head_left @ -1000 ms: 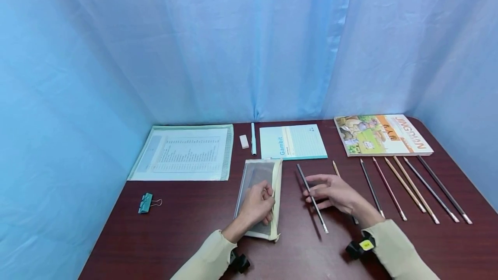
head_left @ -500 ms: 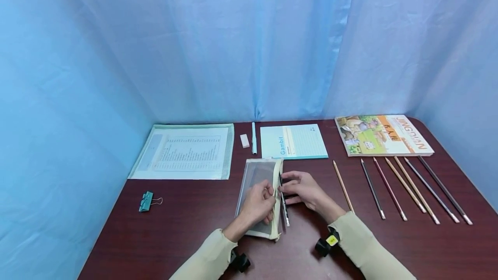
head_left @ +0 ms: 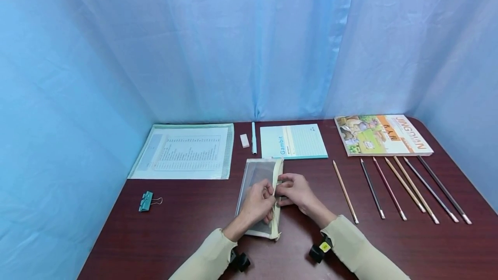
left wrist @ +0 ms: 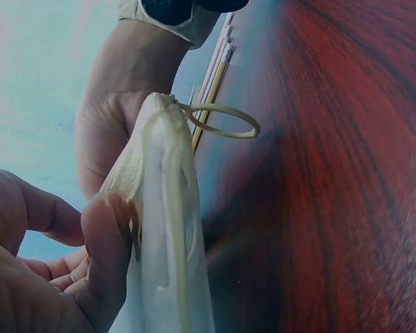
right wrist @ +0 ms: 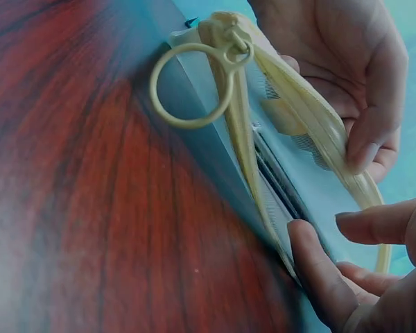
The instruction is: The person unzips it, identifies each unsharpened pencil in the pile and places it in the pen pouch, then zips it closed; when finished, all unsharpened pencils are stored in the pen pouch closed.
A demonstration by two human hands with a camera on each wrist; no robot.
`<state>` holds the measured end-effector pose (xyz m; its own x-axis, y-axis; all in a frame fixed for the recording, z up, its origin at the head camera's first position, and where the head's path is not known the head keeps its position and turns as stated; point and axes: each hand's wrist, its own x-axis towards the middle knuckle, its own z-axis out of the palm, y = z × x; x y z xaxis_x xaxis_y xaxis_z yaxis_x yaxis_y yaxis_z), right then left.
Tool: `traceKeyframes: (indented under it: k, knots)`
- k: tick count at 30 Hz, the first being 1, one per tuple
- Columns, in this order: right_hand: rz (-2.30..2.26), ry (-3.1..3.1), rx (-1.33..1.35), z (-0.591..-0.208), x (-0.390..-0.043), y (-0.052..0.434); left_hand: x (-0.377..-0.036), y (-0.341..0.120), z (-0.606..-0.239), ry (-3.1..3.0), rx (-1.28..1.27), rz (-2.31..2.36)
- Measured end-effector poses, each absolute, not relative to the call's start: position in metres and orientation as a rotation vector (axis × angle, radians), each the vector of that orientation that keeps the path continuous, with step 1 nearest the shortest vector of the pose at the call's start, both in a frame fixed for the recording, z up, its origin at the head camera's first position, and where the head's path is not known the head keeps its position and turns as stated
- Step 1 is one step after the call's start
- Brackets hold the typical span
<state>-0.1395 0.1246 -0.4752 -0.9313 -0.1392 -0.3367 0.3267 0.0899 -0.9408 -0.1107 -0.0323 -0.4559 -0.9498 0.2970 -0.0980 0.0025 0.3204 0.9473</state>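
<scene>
At the near edge of the worktop (head_left: 186, 228), both hands meet over the mesh pencil pouch (head_left: 254, 176), which lies flat at the middle of the surface with its zipped edge turned to the right. The left hand (head_left: 254, 204) pinches the cream zipper lip and lifts it, fingers (left wrist: 104, 236) curled on the fabric. The right hand (head_left: 297, 191) has its fingers at the slot; whether they grip the dark pencil (right wrist: 281, 184) lying inside the opening I cannot tell, though they rest bent against the pouch edge. To do this well, I judge, the left hand should hold the lip raised and taut so the slot stays wide, while the right hand feeds the pencil lengthwise, clear of the ring pull (right wrist: 191, 87). Farther right, six more pencils (head_left: 400, 189) lie side by side. Beyond, a notebook (head_left: 293, 141), pen (head_left: 253, 138), eraser (head_left: 244, 141), printed sheet (head_left: 184, 152) and picture book (head_left: 383, 135) line the back.
</scene>
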Motion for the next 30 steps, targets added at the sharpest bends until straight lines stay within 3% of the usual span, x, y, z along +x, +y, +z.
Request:
traceKeyframes:
  k: [11, 19, 30]
  knots:
    - [-1.844, 2.203, 0.075, -0.46, -0.133, 0.178, -0.111, -0.031, -0.456, 2.321, 0.28, 1.683]
    - [-1.662, 2.517, 0.019, -0.439, -0.134, 0.268, -0.109, -0.034, -0.456, 2.328, 0.287, 1.698]
    - [-1.16, 2.889, 0.282, -0.428, -0.122, 0.396, -0.11, -0.033, -0.456, 2.334, 0.291, 1.681]
